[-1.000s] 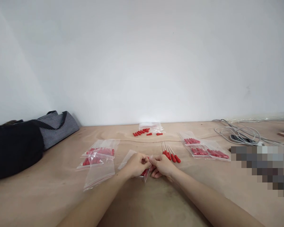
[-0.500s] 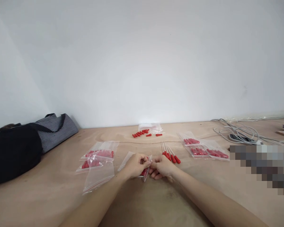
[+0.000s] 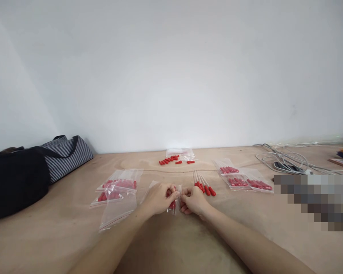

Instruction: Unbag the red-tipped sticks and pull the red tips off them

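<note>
A clear zip bag point(image 3: 175, 210) with red-bulbed droppers inside is between my hands, just above the table. My left hand point(image 3: 163, 198) is closed around the bag's left side, its thumb pressed over the red bulbs. At the right edge of the bag, my right hand point(image 3: 194, 200) pinches the plastic between thumb and forefinger, its other fingers curled beneath. The bag's far part extends behind my left hand. Several loose droppers point(image 3: 207, 190) with red rubber bulbs and thin clear stems lie fanned out just beyond my right hand, bulbs toward me.
Filled bags point(image 3: 258, 184) lie at right, and more bags point(image 3: 118, 186) overlap at left. Farther back are loose red bulbs point(image 3: 167, 161) and thin clear tubes point(image 3: 187, 156). A black striped bag point(image 3: 64, 160) stands at far left; tangled cables point(image 3: 286, 160) lie at back right.
My hands still hold the zip bag at nearly the same spot. The bag has turned slightly, its right edge now more upright between my fingers. The view has shifted a little.
</note>
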